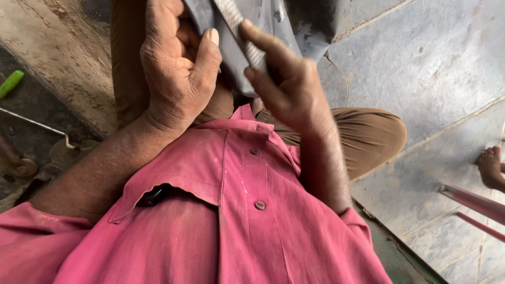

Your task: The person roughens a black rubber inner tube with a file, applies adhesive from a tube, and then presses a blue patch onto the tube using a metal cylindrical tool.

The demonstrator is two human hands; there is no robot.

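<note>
- Left hand (pixel 176 68) is curled around a dark grey flat piece (pixel 210 26), thumb laid across its face and the fingers wrapped behind, so the hand is closed on it.
- Right hand (pixel 286 87) presses a narrow, rough-surfaced strip, a file (pixel 247 37) by the look of it, against that grey piece, with the forefinger stretched along the strip and the other fingers folded under it; this hand too is clamped on what it holds.
- Grey piece sits up at the top of the view, between the two hands, just above the person's bent knee in brown trousers (pixel 363 137), and runs out of the picture at the top.
- Pink buttoned shirt (pixel 247 210) fills the lower part of the view, both forearms coming out of its short sleeves.
- Stone slab floor (pixel 436 63) lies to the right, where a bare foot (pixel 492 165) of another person shows at the edge, near two reddish rods (pixel 473 202).
- To the left, on rough ground, lie a bent metal rod (pixel 37 124) and a green handle (pixel 10 83).
</note>
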